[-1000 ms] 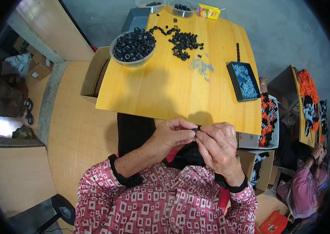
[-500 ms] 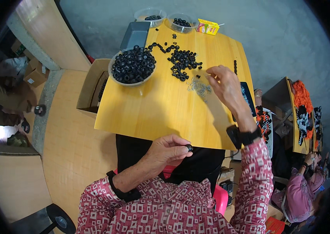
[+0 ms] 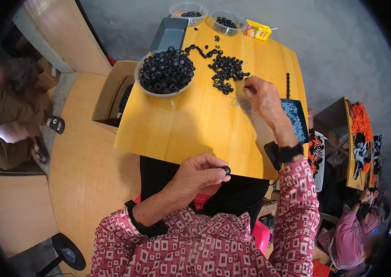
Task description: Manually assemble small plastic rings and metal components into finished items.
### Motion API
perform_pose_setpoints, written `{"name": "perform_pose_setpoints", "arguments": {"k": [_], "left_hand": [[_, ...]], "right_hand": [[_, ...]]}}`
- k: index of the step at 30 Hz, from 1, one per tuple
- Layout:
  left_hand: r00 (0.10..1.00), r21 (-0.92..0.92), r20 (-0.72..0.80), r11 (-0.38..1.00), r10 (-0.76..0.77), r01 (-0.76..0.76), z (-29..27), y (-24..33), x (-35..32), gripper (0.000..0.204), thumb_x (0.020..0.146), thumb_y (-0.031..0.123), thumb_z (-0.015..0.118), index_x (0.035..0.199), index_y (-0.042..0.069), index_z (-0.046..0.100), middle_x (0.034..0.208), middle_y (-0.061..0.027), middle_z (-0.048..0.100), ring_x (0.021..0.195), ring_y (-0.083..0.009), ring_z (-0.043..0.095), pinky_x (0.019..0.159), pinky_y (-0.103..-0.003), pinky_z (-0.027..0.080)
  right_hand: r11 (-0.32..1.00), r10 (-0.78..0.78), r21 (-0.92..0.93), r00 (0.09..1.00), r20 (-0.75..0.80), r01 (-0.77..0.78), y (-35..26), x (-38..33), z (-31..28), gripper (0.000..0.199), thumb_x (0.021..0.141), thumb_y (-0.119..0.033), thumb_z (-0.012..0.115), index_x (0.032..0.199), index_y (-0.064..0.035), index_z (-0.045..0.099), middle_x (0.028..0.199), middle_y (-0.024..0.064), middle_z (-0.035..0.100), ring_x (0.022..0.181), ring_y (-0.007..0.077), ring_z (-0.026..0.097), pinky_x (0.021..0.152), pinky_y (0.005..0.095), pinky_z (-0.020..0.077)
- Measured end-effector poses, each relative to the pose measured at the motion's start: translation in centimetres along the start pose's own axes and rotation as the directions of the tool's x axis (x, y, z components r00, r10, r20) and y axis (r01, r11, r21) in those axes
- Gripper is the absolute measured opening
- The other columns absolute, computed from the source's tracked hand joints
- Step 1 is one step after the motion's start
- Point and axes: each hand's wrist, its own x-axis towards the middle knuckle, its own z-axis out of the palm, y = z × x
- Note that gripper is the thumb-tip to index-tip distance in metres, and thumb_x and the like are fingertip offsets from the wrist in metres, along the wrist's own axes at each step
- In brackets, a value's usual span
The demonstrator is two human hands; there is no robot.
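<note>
At the table's near edge my left hand [image 3: 199, 177] pinches a small round black part [image 3: 226, 170] between thumb and fingertips. My right hand [image 3: 265, 99] is over the right side of the table, its thumb and fingers closed around something small and black at the tips, mostly hidden. Just beyond its fingertips lies a loose heap of small black parts [image 3: 228, 69]. Partly under that hand is a scatter of tiny silvery pieces [image 3: 243, 107]. A clear bowl [image 3: 167, 95] piled high with rounded black parts stands on the left of the tabletop.
A dark tray of pale blue pieces [image 3: 295, 121] and a thin black rod [image 3: 288, 85] lie at the right edge. Two clear tubs, an empty grey tray [image 3: 168, 34] and a yellow carton [image 3: 258, 30] stand at the back. A cardboard box is left; people are on both sides.
My right hand's fingers have closed near the black heap, at the silvery pieces. My left hand keeps its pinch on the round part. The view has shifted slightly; the person at left has moved.
</note>
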Motion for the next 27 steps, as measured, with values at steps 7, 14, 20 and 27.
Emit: {"name": "perform_pose_setpoints", "arguments": {"k": [7, 14, 20, 27], "left_hand": [[0.995, -0.022, -0.023, 0.995, 0.1, -0.101, 0.2, 0.5, 0.0, 0.027, 0.094, 0.003, 0.065, 0.12, 0.003, 0.063, 0.105, -0.0064, 0.069, 0.094, -0.0159, 0.071, 0.081, -0.022, 0.059], [0.992, -0.021, -0.004, 0.992, 0.128, -0.128, 0.5, -0.2, 0.0, 0.025, 0.095, 0.005, 0.064, 0.12, 0.003, 0.063, 0.106, -0.0057, 0.068, 0.096, -0.0137, 0.069, 0.085, -0.021, 0.057], [0.987, -0.07, 0.066, 0.987, 0.147, -0.142, 0.8, -1.1, -0.1, 0.022, 0.096, 0.007, 0.064, 0.118, 0.005, 0.063, 0.106, -0.0036, 0.067, 0.096, -0.0112, 0.066, 0.083, -0.023, 0.058], [0.984, -0.106, 0.087, 0.984, 0.153, -0.144, 1.0, -2.1, 0.1, 0.023, 0.096, 0.009, 0.063, 0.119, 0.007, 0.061, 0.104, -0.002, 0.066, 0.094, -0.0104, 0.066, 0.082, -0.023, 0.058]], "right_hand": [[0.908, -0.071, 0.412, 0.996, -0.045, 0.084, -7.2, -9.5, -3.8, 0.012, 0.081, 0.0, 0.072, 0.091, 0.0007, 0.065, 0.079, 0.0062, 0.062, 0.072, 0.0146, 0.059, 0.069, 0.0279, 0.0496], [0.809, -0.1, 0.573, 0.992, -0.08, 0.128, -9.1, -15.6, -3.8, 0.017, 0.08, 0.005, 0.074, 0.095, -0.001, 0.068, 0.088, 0.0068, 0.066, 0.082, 0.0174, 0.066, 0.074, 0.0282, 0.0529], [0.809, -0.066, 0.576, 0.992, -0.108, 0.116, -10.3, -17.3, -3.9, 0.018, 0.078, 0.004, 0.076, 0.094, -0.0011, 0.069, 0.088, 0.0084, 0.066, 0.081, 0.018, 0.065, 0.071, 0.0282, 0.0524], [0.86, -0.105, 0.475, 0.976, -0.191, 0.186, -10.5, -18.3, -3.7, 0.019, 0.077, 0.005, 0.077, 0.093, -0.0006, 0.069, 0.087, 0.0093, 0.065, 0.078, 0.0183, 0.064, 0.068, 0.0284, 0.0519]]}}
